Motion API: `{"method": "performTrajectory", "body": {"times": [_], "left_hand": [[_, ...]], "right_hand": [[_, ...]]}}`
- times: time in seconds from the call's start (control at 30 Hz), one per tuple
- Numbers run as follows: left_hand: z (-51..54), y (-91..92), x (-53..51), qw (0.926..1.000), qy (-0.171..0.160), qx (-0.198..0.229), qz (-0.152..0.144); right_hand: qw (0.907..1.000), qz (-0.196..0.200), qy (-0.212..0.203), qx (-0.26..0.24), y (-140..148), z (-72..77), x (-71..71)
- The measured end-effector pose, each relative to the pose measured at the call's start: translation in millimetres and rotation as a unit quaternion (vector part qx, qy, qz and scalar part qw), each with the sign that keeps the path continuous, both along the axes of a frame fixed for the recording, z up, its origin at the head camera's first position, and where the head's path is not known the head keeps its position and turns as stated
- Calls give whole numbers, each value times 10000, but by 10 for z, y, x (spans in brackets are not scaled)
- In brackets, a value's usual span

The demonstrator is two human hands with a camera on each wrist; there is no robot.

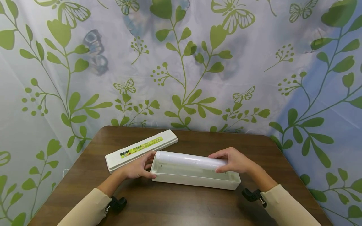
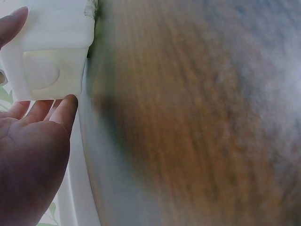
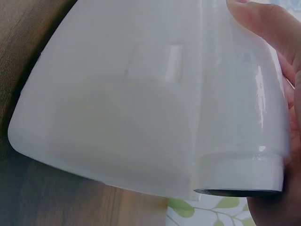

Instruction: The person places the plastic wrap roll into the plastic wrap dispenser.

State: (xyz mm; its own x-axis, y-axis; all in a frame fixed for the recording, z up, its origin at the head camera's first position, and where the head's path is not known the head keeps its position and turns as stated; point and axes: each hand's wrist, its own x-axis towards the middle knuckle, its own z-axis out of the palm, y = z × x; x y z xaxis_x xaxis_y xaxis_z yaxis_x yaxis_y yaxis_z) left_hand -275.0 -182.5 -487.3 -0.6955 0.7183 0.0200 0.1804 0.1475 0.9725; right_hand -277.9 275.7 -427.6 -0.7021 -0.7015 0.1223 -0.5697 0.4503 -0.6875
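Observation:
A long white open box [image 1: 195, 181] lies on the brown table, a white roll [image 1: 189, 159] resting along its far side. My left hand [image 1: 139, 166] grips the box's left end, thumb on the near side and fingers at the far side; the left wrist view shows the hand [image 2: 35, 155] around the end wall of the box [image 2: 51, 73]. My right hand [image 1: 233, 160] holds the roll near its right end. In the right wrist view, that hand [image 3: 277, 70] curls round the roll [image 3: 240, 113], beside the box [image 3: 103, 108].
A white lid [image 1: 167, 139] with a green and yellow label lies behind and left of the box, close to my left hand. Behind the table [image 1: 198, 207] hangs a curtain [image 1: 254, 62] with green leaves and butterflies.

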Motion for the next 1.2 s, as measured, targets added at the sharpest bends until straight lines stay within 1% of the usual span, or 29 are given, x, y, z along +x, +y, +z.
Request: {"method": "performTrajectory", "body": {"times": [0.1, 0.3, 0.37, 0.5, 0.77, 0.9, 1.2], "left_hand": [[4, 2, -1, 10000, 36, -13, 9], [6, 6, -6, 10000, 57, -19, 15], [6, 7, -8, 10000, 73, -21, 20], [2, 10, -12, 10000, 78, -4, 9], [6, 3, -19, 10000, 39, 6, -15], [9, 9, -15, 10000, 63, -3, -40], [24, 15, -10, 9999, 32, -106, -17]], "right_hand": [[10000, 41, 14, -72, -13, -21, -10], [9978, 414, 392, -326, -48, -52, -53], [9973, 444, 445, -371, -57, -52, -58], [9973, 446, 428, -407, -67, -63, -58], [9970, 506, 202, -550, -83, -95, -59], [9969, 532, 228, -528, -90, -102, -59], [9978, 453, 232, -432, -102, -86, -37]]}}
